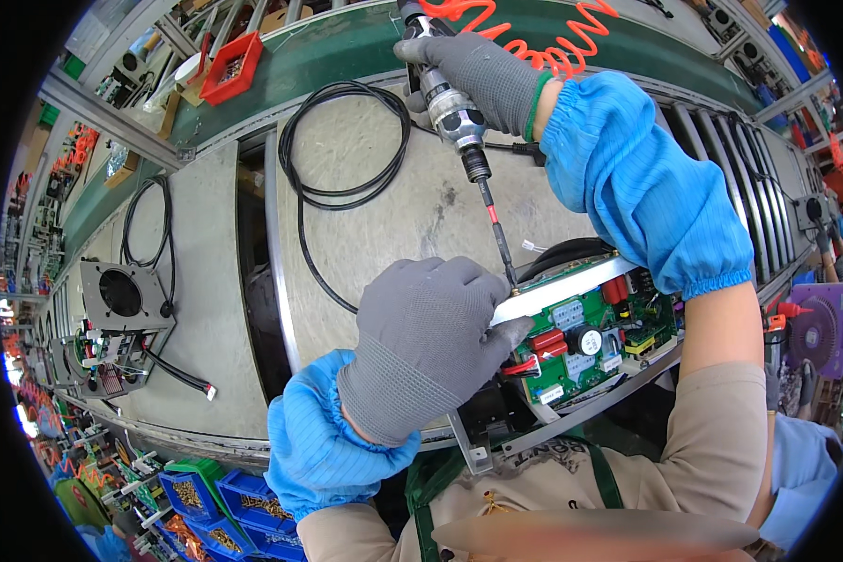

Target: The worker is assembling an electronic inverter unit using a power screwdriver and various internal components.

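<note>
On the counter [347, 248], at its near side, lies the green board [576, 375], with a pale strip [571, 287] along its far edge. The right hand [482, 80] is closed round the driver [454, 117], whose bit [499, 234] meets the strip's left end. The left hand [431, 332] has its fingers curled in and seems to pinch that same end between thumb and forefinger. To do this well, the bit should sit square, pressure stay light and even, the strip be steadied and fingertips kept clear of the turning tip.
</note>
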Available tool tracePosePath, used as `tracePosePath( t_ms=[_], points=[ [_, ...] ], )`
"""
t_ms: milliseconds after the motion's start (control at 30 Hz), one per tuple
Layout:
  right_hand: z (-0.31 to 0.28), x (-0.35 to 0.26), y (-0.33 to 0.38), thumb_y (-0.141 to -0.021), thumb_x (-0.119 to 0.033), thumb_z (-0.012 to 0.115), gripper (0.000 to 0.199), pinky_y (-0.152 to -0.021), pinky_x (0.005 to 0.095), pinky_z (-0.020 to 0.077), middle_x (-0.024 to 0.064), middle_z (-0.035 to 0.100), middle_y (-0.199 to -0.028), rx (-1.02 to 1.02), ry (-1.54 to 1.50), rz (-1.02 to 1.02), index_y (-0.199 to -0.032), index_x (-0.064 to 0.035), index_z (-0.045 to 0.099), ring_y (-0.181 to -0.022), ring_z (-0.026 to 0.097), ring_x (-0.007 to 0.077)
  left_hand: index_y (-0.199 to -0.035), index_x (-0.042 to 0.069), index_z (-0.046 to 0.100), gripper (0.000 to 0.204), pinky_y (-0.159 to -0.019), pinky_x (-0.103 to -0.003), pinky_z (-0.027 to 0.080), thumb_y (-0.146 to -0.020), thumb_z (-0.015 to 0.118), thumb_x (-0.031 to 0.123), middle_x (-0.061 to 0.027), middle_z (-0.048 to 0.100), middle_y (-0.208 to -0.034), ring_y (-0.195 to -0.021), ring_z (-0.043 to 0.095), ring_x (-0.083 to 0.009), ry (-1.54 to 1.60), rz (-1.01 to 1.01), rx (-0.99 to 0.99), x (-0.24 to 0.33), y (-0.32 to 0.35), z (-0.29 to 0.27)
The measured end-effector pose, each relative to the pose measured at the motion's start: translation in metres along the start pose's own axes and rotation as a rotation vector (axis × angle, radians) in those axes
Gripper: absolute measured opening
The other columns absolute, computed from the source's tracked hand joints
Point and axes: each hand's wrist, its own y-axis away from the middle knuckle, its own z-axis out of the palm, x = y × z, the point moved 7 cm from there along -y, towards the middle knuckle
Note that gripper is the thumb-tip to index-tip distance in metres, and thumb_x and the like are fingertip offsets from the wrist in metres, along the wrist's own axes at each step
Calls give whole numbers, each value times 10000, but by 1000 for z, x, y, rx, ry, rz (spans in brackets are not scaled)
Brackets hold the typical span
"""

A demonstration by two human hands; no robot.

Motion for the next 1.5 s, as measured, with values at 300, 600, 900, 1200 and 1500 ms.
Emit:
tracePosePath(
  t_ms=[300, 600, 900, 1200, 1500],
  points=[
    [9, 18, 13, -889, -252, 617, 340, -482, 291, 570, 137, 652, -779, -21, -10, 45, -1080, 8, 510, -601, 671, 202, -818, 84, 693, 258, -607, -382, 448, -708, 760, 307, -70, 641, -742, -673, 616, -267, -15, 32, 20, 3, -1, -3],
    [8, 14, 12, -891, -244, 612, 264, -434, 277, 537, 116, 633, -727, -12, -10, 15, -989, -20, 513, -536, 646, 180, -762, 87, 689, 220, -618, -381, 444, -697, 752, 288, -61, 627, -683, -647, 594, -257, -102, 59, 22, 5, -3, -1],
    [3, 16, 15, -893, -262, 612, 289, -416, 284, 536, 127, 643, -748, -2, 33, 15, -1030, -28, 512, -550, 657, 185, -742, 85, 679, 238, -621, -368, 436, -691, 754, 304, -49, 606, -664, -657, 566, -240, -155, 125, 2, 8, -6, -1],
    [4, 11, 15, -884, -239, 623, 305, -424, 284, 539, 160, 660, -800, 14, 7, -21, -1056, -12, 517, -557, 663, 200, -1003, 34, 672, 335, -744, -345, 488, -826, 678, 318, -109, 650, -859, -798, 634, -208, 299, -27, 102, -21, -1, -18],
    [13, -23, 11, -909, -341, 601, 381, -521, 314, 600, 146, 661, -873, -92, -162, -248, -1063, 2, 543, -672, 689, 215, -1180, 42, 514, 362, -671, -335, 516, -956, 535, 325, -84, 606, -917, -765, 604, -183, 1385, -323, 223, -65, -66, 3]
  ],
)
